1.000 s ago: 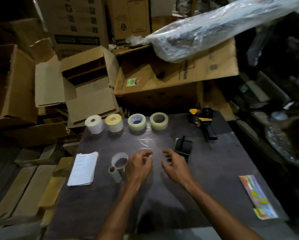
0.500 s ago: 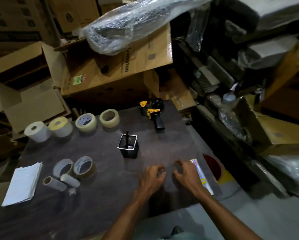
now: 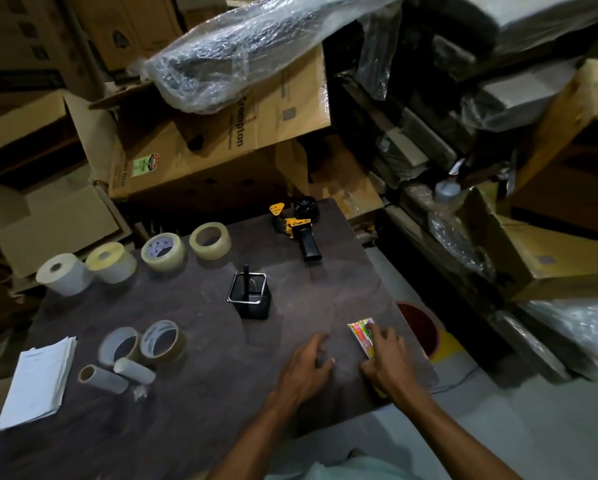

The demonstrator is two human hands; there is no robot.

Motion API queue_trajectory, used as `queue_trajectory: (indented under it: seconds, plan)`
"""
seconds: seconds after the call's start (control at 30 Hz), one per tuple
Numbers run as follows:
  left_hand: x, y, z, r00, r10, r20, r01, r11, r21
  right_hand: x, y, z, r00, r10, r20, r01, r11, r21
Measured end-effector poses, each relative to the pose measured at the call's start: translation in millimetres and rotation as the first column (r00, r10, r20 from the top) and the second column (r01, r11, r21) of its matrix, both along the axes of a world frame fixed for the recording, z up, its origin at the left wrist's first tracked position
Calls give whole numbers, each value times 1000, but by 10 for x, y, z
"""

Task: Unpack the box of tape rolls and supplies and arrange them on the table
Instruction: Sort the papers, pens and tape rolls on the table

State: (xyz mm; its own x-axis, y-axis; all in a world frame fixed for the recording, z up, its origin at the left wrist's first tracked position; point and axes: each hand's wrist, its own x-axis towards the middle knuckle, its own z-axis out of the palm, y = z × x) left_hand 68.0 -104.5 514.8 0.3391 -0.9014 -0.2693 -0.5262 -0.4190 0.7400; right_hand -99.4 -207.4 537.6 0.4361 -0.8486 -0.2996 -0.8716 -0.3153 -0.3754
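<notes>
On the dark table (image 3: 204,403) my right hand (image 3: 385,358) lies over a colourful packet (image 3: 360,332) near the right edge, fingers touching its top. My left hand (image 3: 306,363) hovers beside it, fingers loosely bent, holding nothing. Along the back stand a white roll (image 3: 63,273), a yellow-topped roll (image 3: 112,261), a clear tape roll (image 3: 164,252) and another clear roll (image 3: 210,240). A yellow-black tape dispenser (image 3: 295,226) lies at the back right. A black mesh pen holder (image 3: 249,299) stands mid-table. Two tape rolls (image 3: 145,342) and two cardboard cores (image 3: 117,374) sit at the left.
A white paper stack (image 3: 36,384) lies at the left front corner. Cardboard boxes (image 3: 200,157) and a plastic-wrapped bundle (image 3: 242,46) crowd behind the table. A red bucket (image 3: 420,327) stands on the floor right of the table, with cluttered shelving (image 3: 498,220) beyond.
My view swung right. Both hands moved from the table's middle to its right edge, and my right hand came down onto the colourful packet.
</notes>
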Motion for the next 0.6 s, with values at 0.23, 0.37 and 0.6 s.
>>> queue_trajectory:
  seconds: [0.23,0.37,0.6]
  plan:
    - [191,208,93,992,30,-121,-47,989,-138,328,40,94,939,-156,308,120,984,132]
    - [368,339,121,987,60,-151,-93,970,-223,572,115,3,758,-495,425,165,776,609]
    - [503,548,173,896,125,-427,-209,965,-156,995,381,184,508,-782,362,51,447,893]
